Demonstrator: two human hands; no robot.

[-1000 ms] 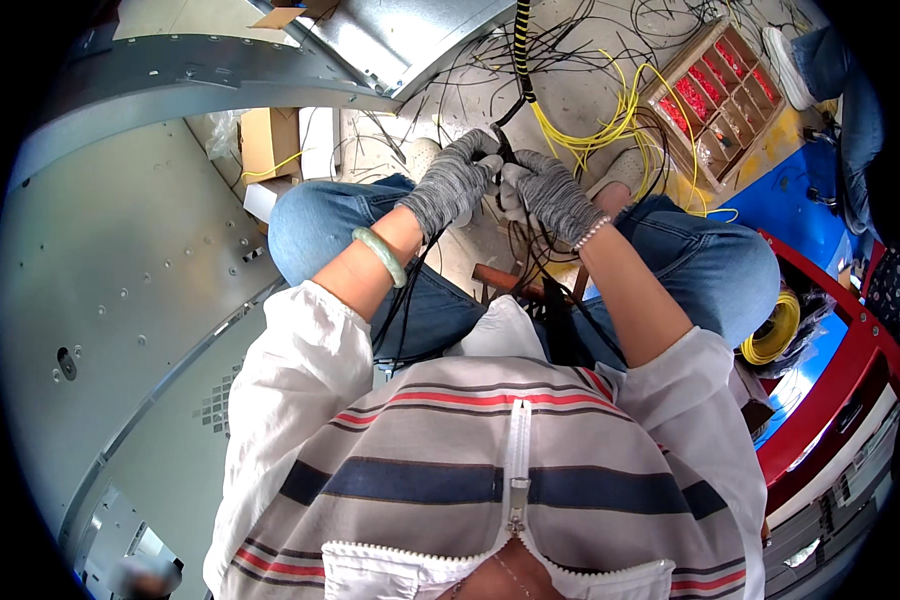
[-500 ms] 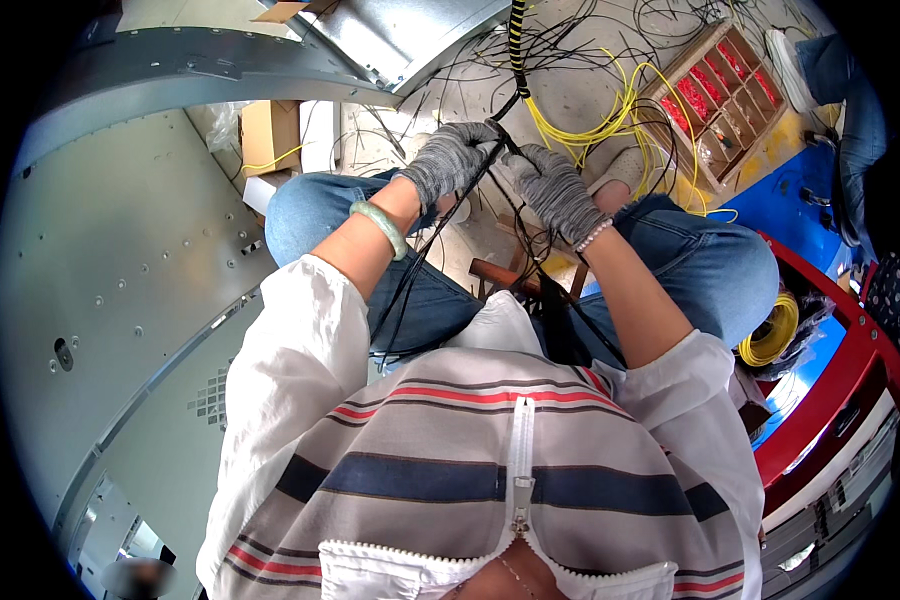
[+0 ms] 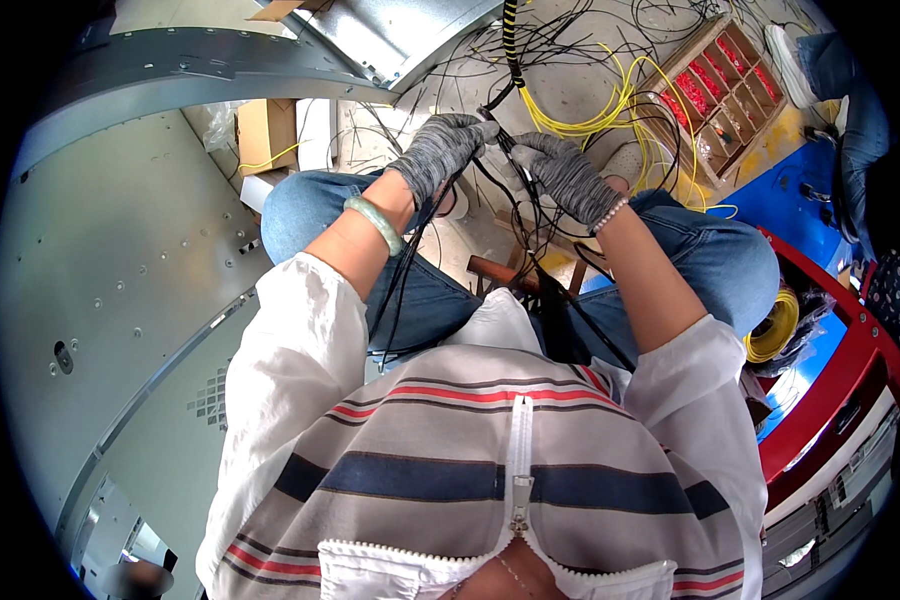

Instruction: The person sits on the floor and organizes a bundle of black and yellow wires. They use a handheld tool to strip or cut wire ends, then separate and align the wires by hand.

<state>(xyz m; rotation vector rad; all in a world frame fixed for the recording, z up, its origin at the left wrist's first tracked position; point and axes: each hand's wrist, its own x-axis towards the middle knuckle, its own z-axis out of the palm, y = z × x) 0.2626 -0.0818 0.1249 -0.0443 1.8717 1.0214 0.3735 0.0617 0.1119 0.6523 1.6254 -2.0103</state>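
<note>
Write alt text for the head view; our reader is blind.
Two gloved hands, left and right, pinch a bundle of thin black wires above the person's knees. Yellow cables and a parts tray lie on the floor beyond.

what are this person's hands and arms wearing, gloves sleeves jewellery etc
Both hands wear grey mottled knit gloves: left hand, right hand. The white fabric sleeves are pushed up above the elbows. A pale green smooth bangle circles the left wrist, and a thin white beaded bracelet circles the right wrist.
</note>
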